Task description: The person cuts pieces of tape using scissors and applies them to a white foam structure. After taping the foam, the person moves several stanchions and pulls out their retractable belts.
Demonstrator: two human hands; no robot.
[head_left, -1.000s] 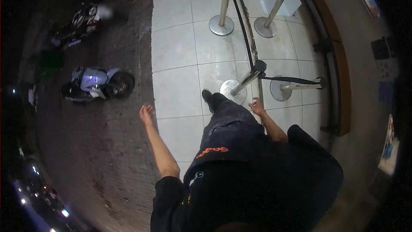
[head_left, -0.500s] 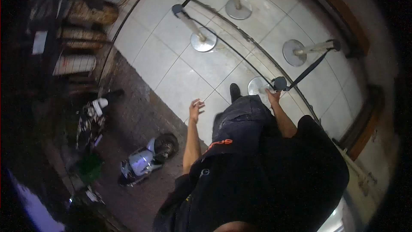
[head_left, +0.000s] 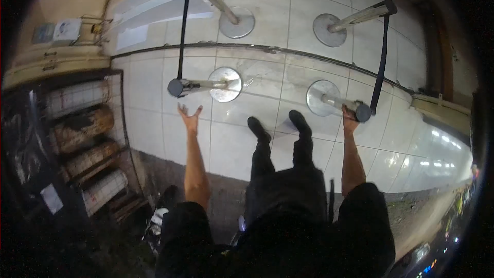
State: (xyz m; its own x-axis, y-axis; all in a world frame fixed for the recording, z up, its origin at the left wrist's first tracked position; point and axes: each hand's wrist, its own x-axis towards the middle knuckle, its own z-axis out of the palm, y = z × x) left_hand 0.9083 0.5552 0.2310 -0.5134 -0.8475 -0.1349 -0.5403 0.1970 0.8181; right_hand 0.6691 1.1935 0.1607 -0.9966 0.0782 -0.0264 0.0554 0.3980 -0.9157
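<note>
My right hand (head_left: pixel 350 120) is closed around the upper part of the near right stanchion (head_left: pixel 333 101), just below its dark belt head (head_left: pixel 363 113). My left hand (head_left: pixel 190 118), fingers spread, holds nothing. It is just short of the dark head (head_left: pixel 176 88) of the near left stanchion (head_left: pixel 204 85), apart from it. A black belt (head_left: pixel 183 33) links that post to the far left stanchion (head_left: pixel 218 1). Another black belt (head_left: pixel 381 69) joins the near right post to the far right stanchion (head_left: pixel 355 18).
My shoes (head_left: pixel 258 128) stand on white floor tiles (head_left: pixel 247 146). A dark rack (head_left: pixel 126 123) with several rolls (head_left: pixel 82 128) is at the left. White panels (head_left: pixel 159 7) lie at the back left. Behind me, a motorbike (head_left: pixel 154 224) partly shows.
My view has turned and both feet now show. The left hand is now close to the near left stanchion. The belt between the two near posts no longer shows. My right hand keeps its grip.
</note>
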